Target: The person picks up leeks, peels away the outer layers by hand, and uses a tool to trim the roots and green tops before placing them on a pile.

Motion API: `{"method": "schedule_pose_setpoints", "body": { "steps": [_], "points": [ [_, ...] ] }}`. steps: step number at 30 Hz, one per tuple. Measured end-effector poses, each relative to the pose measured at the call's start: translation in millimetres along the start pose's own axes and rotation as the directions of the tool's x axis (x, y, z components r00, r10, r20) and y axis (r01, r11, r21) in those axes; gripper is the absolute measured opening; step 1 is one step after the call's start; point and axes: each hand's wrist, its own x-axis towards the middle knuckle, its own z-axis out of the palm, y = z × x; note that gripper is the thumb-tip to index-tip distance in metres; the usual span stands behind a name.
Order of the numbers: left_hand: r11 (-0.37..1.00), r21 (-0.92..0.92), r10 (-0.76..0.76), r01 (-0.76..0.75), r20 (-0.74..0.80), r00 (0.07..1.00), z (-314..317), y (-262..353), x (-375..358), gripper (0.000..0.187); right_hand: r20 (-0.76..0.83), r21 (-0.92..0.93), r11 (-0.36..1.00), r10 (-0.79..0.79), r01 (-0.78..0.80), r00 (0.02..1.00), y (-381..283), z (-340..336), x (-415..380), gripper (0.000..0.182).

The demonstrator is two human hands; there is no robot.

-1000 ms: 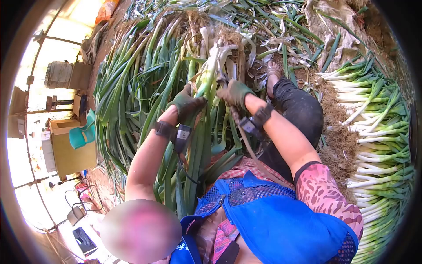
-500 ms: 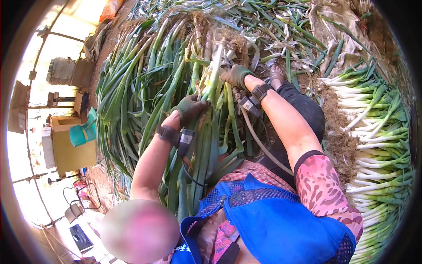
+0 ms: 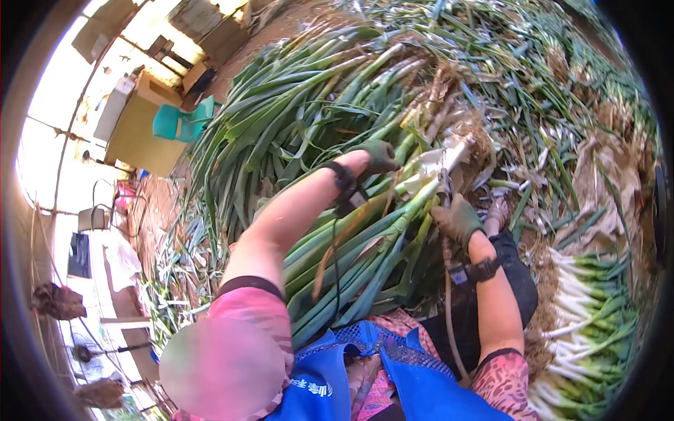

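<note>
My left hand [image 3: 379,156], in a dark green glove, is closed above the leek stalks; a thin yellowed strip hangs by its fingertips, and what it grips is unclear. In my gloved right hand [image 3: 458,219] is a thin metal nozzle [image 3: 445,184] joined to a pale hose [image 3: 449,309]. The nozzle's upper end lies by the white stem of a leek [image 3: 430,189], whose roots point to the upper right. Green leaves of this leek bundle run down to the lower left, toward the blue vest [image 3: 316,375].
A large heap of leeks [image 3: 281,112] lies beyond my left hand. Rows of leeks with white stems [image 3: 572,302] are at the lower right, near a brown sack [image 3: 604,189]. A teal chair [image 3: 184,123] and yellowish cabinet [image 3: 144,133] stand upper left.
The view has turned, shifting the heap up and right. My left hand has left the leek stem and moved up beside it; my right hand with the nozzle is now lower, below the stem.
</note>
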Motion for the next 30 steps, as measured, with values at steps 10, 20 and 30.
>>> {"method": "schedule_pose_setpoints", "body": {
  "steps": [10,20,30],
  "points": [
    [0.945,0.162,-0.261,0.283,-0.147,0.954,68,0,98,0.07,-0.094,0.024,0.998,-0.052,0.054,0.994,-10,-15,-2,0.059],
    [0.967,-0.246,0.015,-0.065,-0.2,0.98,2,-1,43,0.056,-0.149,-0.005,0.995,-0.097,0.097,0.984,-1,-21,-8,0.062],
    [0.759,-0.282,0.361,-0.586,-0.568,0.74,-149,23,-96,0.034,-0.066,0.035,0.997,-0.072,0.075,0.995,-6,-34,-17,0.07]
  ]
}}
